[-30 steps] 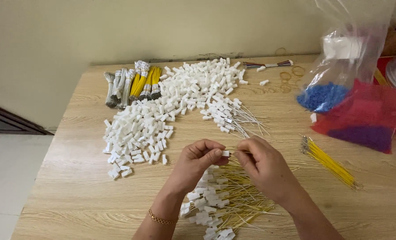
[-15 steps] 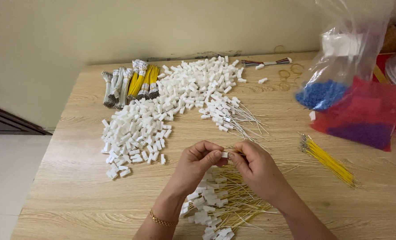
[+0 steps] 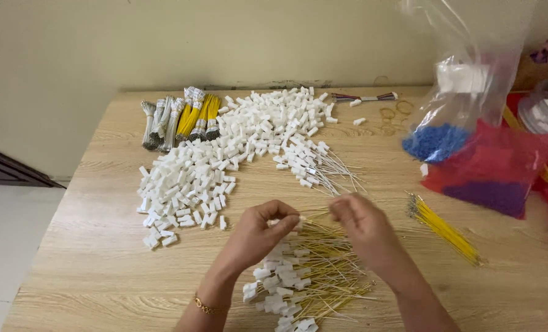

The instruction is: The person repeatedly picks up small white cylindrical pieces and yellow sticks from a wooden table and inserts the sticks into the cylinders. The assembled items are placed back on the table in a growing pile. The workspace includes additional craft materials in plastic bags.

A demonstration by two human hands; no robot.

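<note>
Left hand (image 3: 258, 233) pinching white connector (image 3: 296, 222); right hand (image 3: 363, 230) pinching yellow wire (image 3: 315, 216), lengthwise along bench's (image 3: 102, 258) near edge.

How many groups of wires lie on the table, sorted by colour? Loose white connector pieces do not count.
Yellow wire groups: 3 (tied bundle at the back, loose bunch at the right, finished pile under the hands)
White wire groups: 2 (tied bundle at the back, fan with connectors)
Multicoloured: 1 (short harness)
Total: 6

Right hand (image 3: 363, 230) blurred — its pinched piece (tiny) can't be made out.
</note>
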